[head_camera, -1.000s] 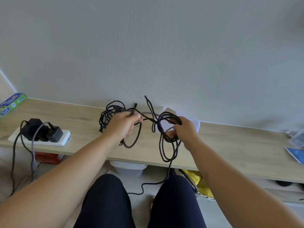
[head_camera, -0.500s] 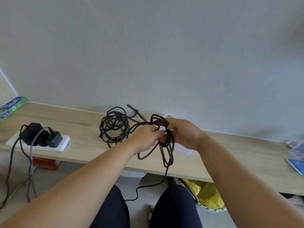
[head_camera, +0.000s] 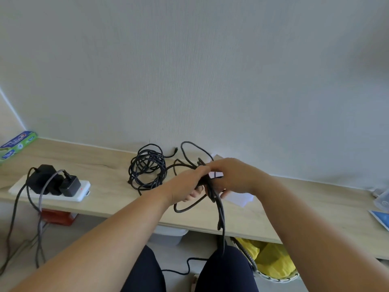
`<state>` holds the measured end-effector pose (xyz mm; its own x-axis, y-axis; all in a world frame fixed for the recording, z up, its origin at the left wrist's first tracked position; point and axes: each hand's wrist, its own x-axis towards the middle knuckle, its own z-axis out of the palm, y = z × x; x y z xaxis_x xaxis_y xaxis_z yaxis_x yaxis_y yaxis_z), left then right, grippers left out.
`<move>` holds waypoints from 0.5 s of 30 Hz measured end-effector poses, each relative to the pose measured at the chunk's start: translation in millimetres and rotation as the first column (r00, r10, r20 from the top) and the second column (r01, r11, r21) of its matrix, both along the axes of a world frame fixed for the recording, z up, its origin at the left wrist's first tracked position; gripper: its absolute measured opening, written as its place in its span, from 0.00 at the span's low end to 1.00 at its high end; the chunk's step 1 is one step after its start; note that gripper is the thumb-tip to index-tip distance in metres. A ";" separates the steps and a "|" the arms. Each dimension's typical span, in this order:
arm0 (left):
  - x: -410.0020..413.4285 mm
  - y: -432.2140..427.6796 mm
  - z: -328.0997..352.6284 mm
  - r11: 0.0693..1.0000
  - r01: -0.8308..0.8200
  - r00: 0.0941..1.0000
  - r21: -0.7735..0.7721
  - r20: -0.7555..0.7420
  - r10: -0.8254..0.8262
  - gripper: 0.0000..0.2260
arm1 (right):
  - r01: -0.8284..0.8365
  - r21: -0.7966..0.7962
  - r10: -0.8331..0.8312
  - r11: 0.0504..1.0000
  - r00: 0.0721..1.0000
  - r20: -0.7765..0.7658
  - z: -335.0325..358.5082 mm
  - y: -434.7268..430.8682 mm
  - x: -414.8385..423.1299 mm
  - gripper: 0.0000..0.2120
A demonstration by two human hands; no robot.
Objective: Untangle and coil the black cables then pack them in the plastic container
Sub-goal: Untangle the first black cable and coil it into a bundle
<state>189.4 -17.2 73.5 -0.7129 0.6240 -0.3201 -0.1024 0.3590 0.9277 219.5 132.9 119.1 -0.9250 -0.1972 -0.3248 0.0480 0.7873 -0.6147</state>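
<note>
1. I see both hands meeting above the wooden shelf [head_camera: 101, 165], close to the wall.
2. The left hand [head_camera: 188, 183] curls round a bunch of black cable [head_camera: 220, 209]. The right hand [head_camera: 234, 175] grips the same bunch from above, touching the left.
3. Loops hang from the grip past the shelf edge, and one strand trails to the floor between the knees.
4. A coiled bundle [head_camera: 147, 165] lies on the shelf to the left, with a strand running toward the hands.
5. Farther left I see a white power strip [head_camera: 79, 193] holding black adapters. A white paper [head_camera: 240, 199] lies beneath the right hand.
</note>
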 end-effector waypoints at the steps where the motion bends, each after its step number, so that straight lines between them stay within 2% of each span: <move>1: 1.3 1.6 1.6 1.000 0.009 1.000 -0.005 -0.023 -0.009 0.26 | -0.005 0.099 0.008 0.995 1.000 -0.029 -0.4 -1.6 -0.5 0.09; 3: 3.2 4.0 6.3 1.000 0.019 0.997 -0.018 -0.070 -0.020 0.28 | -0.015 0.282 0.048 0.959 0.992 -0.113 3.3 -4.8 -1.0 0.06; 5: 1.7 3.6 8.4 1.000 0.010 0.995 -0.021 -0.094 -0.012 0.25 | 0.000 0.365 0.081 0.931 0.975 -0.207 9.6 -7.9 1.5 0.07; 7: -1.2 0.8 9.7 1.000 -0.007 0.997 -0.012 -0.082 0.006 0.20 | 0.028 0.384 0.085 0.923 0.958 -0.275 13.1 -10.6 7.0 0.11; 10: -4.4 -4.1 15.5 0.999 -0.040 0.997 0.021 -0.062 0.042 0.19 | 0.058 0.429 0.126 0.901 0.912 -0.389 9.0 -9.5 11.1 0.15; 13: -4.3 -5.1 23.4 0.991 -0.134 0.984 0.030 -0.117 0.136 0.15 | 0.102 0.440 0.117 0.892 0.889 -0.443 1.3 -4.9 9.7 0.16; 15: -5.6 -3.8 25.6 0.983 -0.180 0.968 0.038 -0.173 0.184 0.12 | 0.131 0.384 0.077 0.914 0.874 -0.480 -4.6 -2.4 8.6 0.14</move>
<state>183.9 -21.0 99.0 -0.8589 0.4836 -0.1683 0.0002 0.3290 0.9443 228.1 130.4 114.4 -0.9862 -0.1217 0.1121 -0.1428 0.9682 -0.2055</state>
